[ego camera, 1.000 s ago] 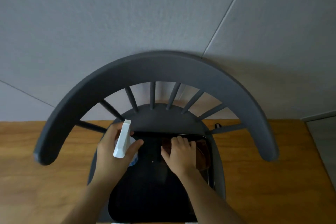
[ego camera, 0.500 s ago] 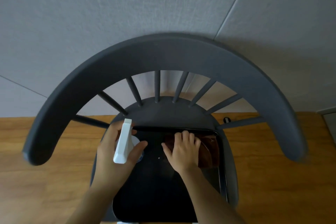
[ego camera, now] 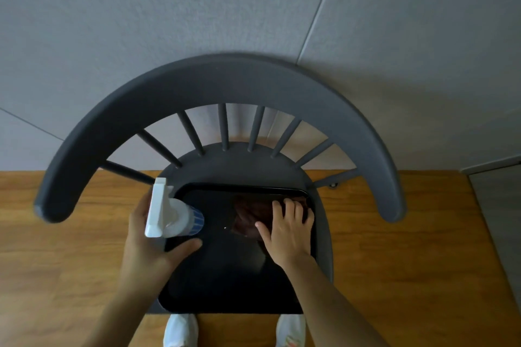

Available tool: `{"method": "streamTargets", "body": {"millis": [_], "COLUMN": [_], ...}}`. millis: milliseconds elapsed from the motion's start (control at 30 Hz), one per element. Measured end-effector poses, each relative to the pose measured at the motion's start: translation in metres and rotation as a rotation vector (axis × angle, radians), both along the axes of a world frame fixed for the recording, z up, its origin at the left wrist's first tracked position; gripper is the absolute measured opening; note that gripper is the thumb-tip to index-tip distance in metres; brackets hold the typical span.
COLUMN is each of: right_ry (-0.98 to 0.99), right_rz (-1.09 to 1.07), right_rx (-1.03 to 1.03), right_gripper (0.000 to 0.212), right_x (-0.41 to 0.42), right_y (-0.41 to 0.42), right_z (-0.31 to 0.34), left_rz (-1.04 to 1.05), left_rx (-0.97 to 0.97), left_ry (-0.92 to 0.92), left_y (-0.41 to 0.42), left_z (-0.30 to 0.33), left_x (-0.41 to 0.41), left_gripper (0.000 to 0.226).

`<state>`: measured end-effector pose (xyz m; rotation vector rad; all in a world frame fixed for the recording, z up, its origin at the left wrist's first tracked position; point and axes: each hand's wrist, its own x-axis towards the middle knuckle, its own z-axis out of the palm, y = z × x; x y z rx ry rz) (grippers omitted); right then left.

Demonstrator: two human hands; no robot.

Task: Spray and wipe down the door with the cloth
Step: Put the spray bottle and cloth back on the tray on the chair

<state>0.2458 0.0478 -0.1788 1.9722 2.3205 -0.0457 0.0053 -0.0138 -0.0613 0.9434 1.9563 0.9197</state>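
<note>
A white spray bottle [ego camera: 169,214] with a blue-striped band stands at the left edge of a black tray [ego camera: 225,276]. My left hand [ego camera: 146,248] grips the bottle, thumb out over the tray. A dark brown cloth [ego camera: 248,217] lies crumpled in the tray's far right corner. My right hand [ego camera: 287,231] lies on the cloth with its fingers curled into it. No door is plainly in view; a grey panel [ego camera: 499,220] shows at the far right edge.
The tray sits on the seat of a dark grey spindle-back chair [ego camera: 222,87], whose curved top rail arches over the tray. A grey wall [ego camera: 169,8] is behind it. Wooden floor [ego camera: 408,262] surrounds the chair. My white shoes [ego camera: 180,329] show below.
The view has pulled back and tilted down. My right hand has slid rightward with the cloth to the tray's right corner. My left hand still holds the bottle.
</note>
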Motion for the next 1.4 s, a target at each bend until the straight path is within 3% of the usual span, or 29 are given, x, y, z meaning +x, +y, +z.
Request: {"method": "streamTargets", "body": {"millis": [67, 167, 367, 533, 700, 933, 1200, 1400], "right_ry": [-0.007, 0.01, 0.048, 0.122, 0.418, 0.761, 0.641, 0.582], "right_rz": [0.005, 0.0, -0.086, -0.123, -0.255, -0.449, -0.265, -0.283], "right_rx": [-0.015, -0.009, 0.061, 0.067, 0.136, 0.119, 0.176, 0.143], "right_gripper": [0.059, 0.053, 0.035, 0.028, 0.015, 0.013, 0.028, 0.039], "right_x": [0.003, 0.006, 0.02, 0.026, 0.024, 0.025, 0.024, 0.029], "right_y": [0.0, -0.001, 0.004, 0.006, 0.009, 0.014, 0.018, 0.014], "right_z": [0.001, 0.001, 0.0, -0.013, -0.025, -0.027, -0.026, -0.034], "left_rz": [0.152, 0.337, -0.143, -0.26, -0.278, -0.188, -0.236, -0.311], "left_rx": [-0.067, -0.233, -0.33, -0.395, -0.466, -0.541, -0.535, -0.549], "left_ry": [-0.019, 0.064, 0.105, 0.145, 0.21, 0.142, 0.257, 0.309], "left_y": [-0.013, -0.036, -0.017, 0.036, 0.059, 0.061, 0.052, 0.039], "left_z": [-0.012, -0.034, -0.068, -0.091, -0.104, -0.105, -0.094, -0.091], "left_x": [0.012, 0.039, 0.083, 0.089, 0.091, 0.082, 0.082, 0.077], "left_gripper": [0.101, 0.067, 0.042, 0.047, 0.042, 0.029, 0.015, 0.026]}}
